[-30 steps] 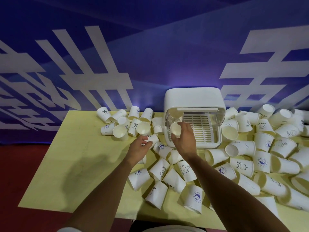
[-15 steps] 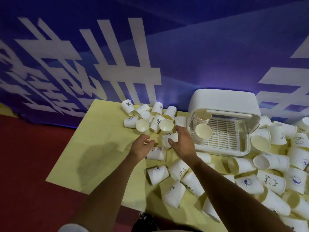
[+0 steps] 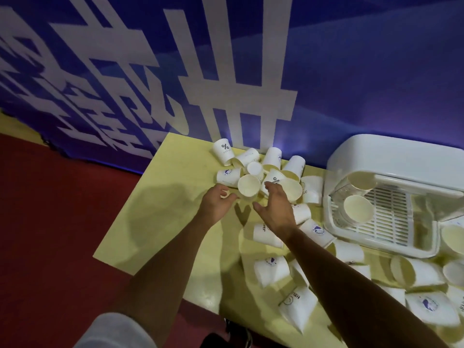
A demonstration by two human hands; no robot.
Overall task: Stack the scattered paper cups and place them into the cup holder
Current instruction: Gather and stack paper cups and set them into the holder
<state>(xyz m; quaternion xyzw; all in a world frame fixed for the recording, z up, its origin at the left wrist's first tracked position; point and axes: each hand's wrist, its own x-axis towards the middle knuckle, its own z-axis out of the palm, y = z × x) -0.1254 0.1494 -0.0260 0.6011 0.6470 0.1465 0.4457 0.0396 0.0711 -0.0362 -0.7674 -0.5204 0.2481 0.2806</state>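
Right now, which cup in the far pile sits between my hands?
The cup whose open mouth faces the camera, between the left hand and right hand; the rest lie behind or beside.

A cluster of paper cups (image 3: 272, 156) lies at the counter's (image 3: 163, 222) far left corner, before the banner (image 3: 351, 71). The cup holder (image 3: 391, 156) stands to its right with stacked cups (image 3: 357, 209) inside. More cups (image 3: 272, 270) lie scattered in front of the holder.

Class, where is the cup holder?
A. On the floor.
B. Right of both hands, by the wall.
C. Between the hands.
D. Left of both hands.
B: the cup holder sits right of the left hand and right hand, against the wall.
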